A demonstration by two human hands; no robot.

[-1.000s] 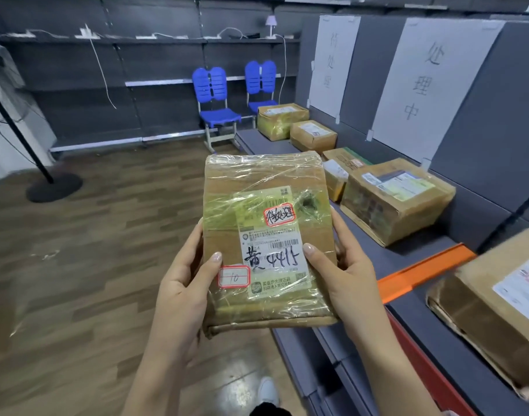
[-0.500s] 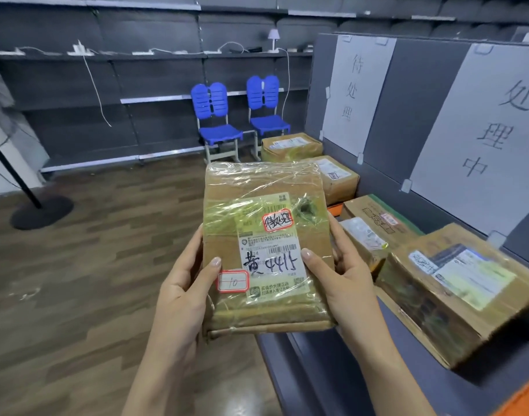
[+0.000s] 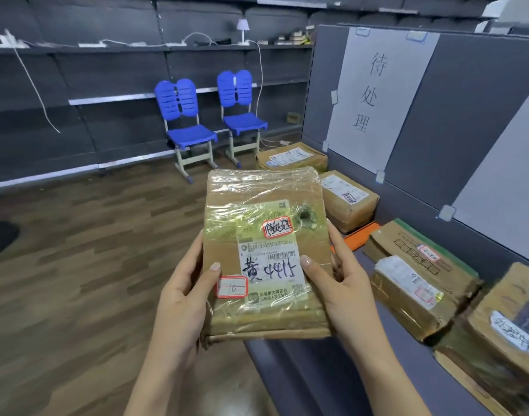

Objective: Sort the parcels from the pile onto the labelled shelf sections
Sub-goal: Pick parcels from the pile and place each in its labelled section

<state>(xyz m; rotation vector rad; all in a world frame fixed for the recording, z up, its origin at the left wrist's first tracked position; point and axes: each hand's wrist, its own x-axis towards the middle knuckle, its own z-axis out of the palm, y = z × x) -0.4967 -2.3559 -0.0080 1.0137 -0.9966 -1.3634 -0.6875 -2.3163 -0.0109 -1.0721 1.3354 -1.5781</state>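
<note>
One taped parcel is held upright at centre, near me; my left hand grips its left edge, my right hand its right edge, beside the grey shelf at right.

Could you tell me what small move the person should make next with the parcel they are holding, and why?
Probably carry the parcel, gripped at its sides by the left hand and right hand, forward past the orange divider to the section under the wall sign; its red-edged sticker seems to match that sign's writing.
</note>
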